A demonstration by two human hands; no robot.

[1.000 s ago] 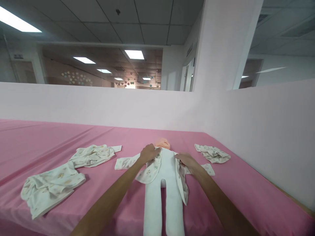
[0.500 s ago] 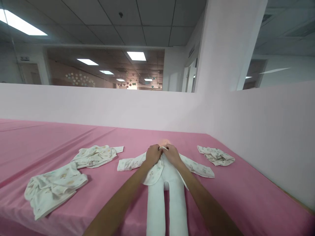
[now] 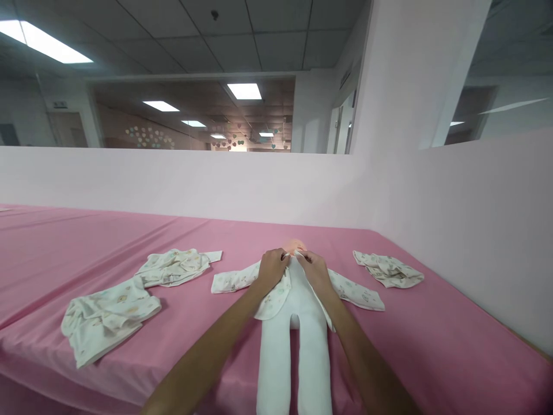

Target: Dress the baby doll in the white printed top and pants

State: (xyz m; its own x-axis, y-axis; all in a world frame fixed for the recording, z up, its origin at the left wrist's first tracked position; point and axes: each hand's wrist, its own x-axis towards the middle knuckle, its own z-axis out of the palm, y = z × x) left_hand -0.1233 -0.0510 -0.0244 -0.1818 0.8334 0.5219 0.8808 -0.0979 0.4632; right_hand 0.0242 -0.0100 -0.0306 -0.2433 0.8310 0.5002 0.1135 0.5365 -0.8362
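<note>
Head view: your left hand (image 3: 272, 268) and right hand (image 3: 315, 271) pinch opposite neck edges of the jacket (image 3: 275, 303), astride the doll's (image 3: 273, 363) long axis.

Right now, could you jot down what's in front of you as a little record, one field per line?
Doll: lying on a pink cover, white legs toward the viewer
Printed jacket: under the hands, front open, sleeves spread to both sides
Left hand: pinching the jacket's edge near the doll's neck
Right hand: pinching the opposite edge, close to the left hand
Left side: crumpled printed clothing; one piece or two, cannot tell
Right side: bunched printed cloth
Behind: white wall with windows above
</note>
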